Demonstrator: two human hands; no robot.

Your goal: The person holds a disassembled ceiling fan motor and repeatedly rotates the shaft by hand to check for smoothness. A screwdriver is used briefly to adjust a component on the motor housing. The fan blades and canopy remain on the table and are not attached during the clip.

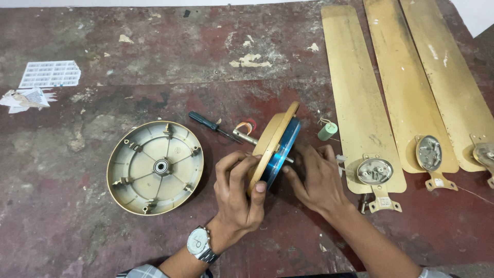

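Note:
A round gold fan motor housing (275,135) with a blue-lit inner face stands on edge, tilted, at the middle of the table. My left hand (237,191), with a wristwatch on its wrist, grips the housing's near rim. On the other side, my right hand (315,177) presses against its blue face by the centre shaft. The shaft and some coloured wires (246,128) stick out on the far left side of the housing.
A gold motor cover (155,167) lies open side up at the left, a bearing at its centre. A dark screwdriver (212,125) lies behind it. Three gold fan blades (360,98) lie at the right. A small green capacitor (327,131) sits near them. Paper scraps (49,74) lie far left.

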